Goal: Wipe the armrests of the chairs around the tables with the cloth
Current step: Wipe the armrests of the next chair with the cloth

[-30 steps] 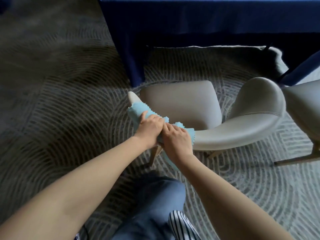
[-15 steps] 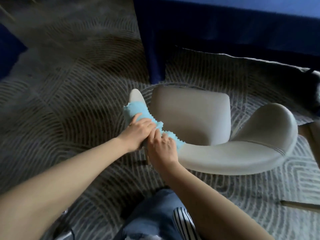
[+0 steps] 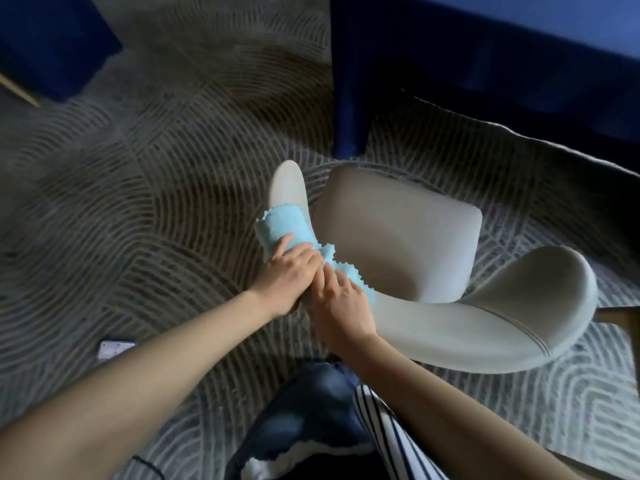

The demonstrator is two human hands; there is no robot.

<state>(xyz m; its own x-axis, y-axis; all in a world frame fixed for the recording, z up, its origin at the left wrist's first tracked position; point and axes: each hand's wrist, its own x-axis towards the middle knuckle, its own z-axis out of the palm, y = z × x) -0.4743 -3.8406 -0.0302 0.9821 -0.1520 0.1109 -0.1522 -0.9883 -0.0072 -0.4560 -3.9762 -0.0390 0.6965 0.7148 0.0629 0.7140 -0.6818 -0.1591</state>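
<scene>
Gripping with the left hand a light blue cloth with zigzag-cut edges, fingers curled round it and round the curved beige padded armrest beneath, one finger stretched forward along the top of the fabric. Holding with the right hand the nearer end of that cloth, fingers bent over it and pressing it onto the armrest, knuckles touching those of the left hand.

Cloth wrapped over the armrest from under both sets of fingers to a little past the left fingertips. Beyond that, only the bare rounded tip of the armrest. Immediately right of the fingers, the square seat cushion of the beige upholstered chair. Farther right of them, the chair's wide curved back sweeping round to the other arm.

Well beyond the fingertips, past the seat, a hanging navy blue tablecloth, its corner fold reaching down to the grey carpet patterned with curved ribbed lines. Far left of the fingers and beyond them, another dark blue draped shape.

Left of the left forearm, nearer than the fingers, a small pale flat rectangular object on the carpet, too blurred to identify. Below the wrists, a knee in blue denim and a strip of dark-and-white striped fabric.
</scene>
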